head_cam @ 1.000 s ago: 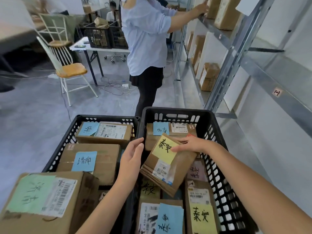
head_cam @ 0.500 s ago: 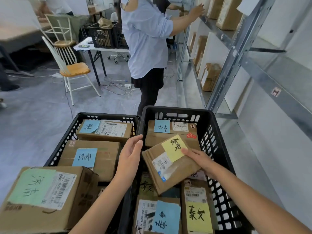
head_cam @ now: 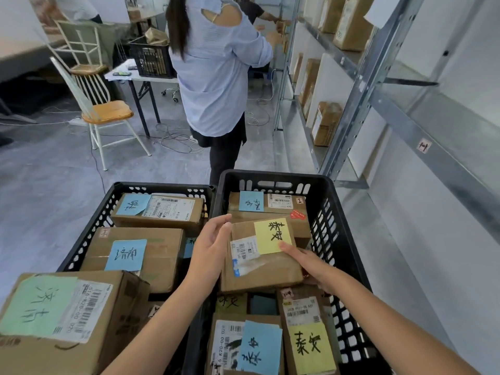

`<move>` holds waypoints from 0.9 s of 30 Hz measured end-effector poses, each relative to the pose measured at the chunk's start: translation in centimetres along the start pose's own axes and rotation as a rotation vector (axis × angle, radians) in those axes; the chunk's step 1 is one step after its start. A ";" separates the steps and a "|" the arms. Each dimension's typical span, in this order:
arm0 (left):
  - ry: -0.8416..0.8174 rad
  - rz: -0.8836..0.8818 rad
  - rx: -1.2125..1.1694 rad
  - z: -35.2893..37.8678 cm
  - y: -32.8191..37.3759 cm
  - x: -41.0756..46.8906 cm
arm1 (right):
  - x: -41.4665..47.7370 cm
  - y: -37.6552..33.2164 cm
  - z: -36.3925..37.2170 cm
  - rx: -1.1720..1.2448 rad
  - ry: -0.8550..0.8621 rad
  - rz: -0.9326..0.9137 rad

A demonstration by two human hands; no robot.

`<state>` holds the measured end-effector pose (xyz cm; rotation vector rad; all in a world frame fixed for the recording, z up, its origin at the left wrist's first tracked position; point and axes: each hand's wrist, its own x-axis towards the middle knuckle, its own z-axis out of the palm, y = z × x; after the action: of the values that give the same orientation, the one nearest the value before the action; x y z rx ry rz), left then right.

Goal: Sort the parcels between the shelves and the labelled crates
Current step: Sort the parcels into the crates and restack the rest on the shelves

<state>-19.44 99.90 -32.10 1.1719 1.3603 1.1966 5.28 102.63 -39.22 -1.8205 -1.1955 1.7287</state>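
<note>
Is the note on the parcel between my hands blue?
No, the note on that parcel is yellow.

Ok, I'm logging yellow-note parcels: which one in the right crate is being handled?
The middle parcel, on top of others, between the left hand and right hand. The other yellow-note parcel lies nearer, at the crate's right wall.

- Grey floor (head_cam: 46,180), loose cables (head_cam: 176,142) at 12 o'clock.
- White chair (head_cam: 108,112), wooden seat, 10 o'clock.
- White table (head_cam: 136,77), 11 o'clock.
- Pale wall (head_cam: 473,63), 2 o'clock.

front crates (head_cam: 81,234) (head_cam: 328,234): 2 | white chairs (head_cam: 108,112) (head_cam: 81,46): 2 | hands (head_cam: 211,247) (head_cam: 308,263): 2 | green-labelled parcels (head_cam: 121,307): 1
</note>
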 end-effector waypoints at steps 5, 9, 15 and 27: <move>-0.008 0.005 0.018 -0.4 -0.2 0.5 | -0.5 0.1 -0.1 0.359 -0.051 -0.147; 0.006 0.009 0.041 -0.7 -0.3 0.9 | -1.2 0.0 -0.6 0.428 -0.038 -0.271; -0.015 -0.001 0.087 -0.2 -0.6 1.4 | -2.0 2.5 -0.3 0.055 -0.083 -0.081; -0.074 -0.055 0.133 0.3 -0.7 1.0 | -0.9 1.0 1.9 0.082 0.068 -0.001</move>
<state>-19.31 100.85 -32.91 1.2507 1.4247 1.0271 3.96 100.82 -39.74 -1.8157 -1.0826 1.6755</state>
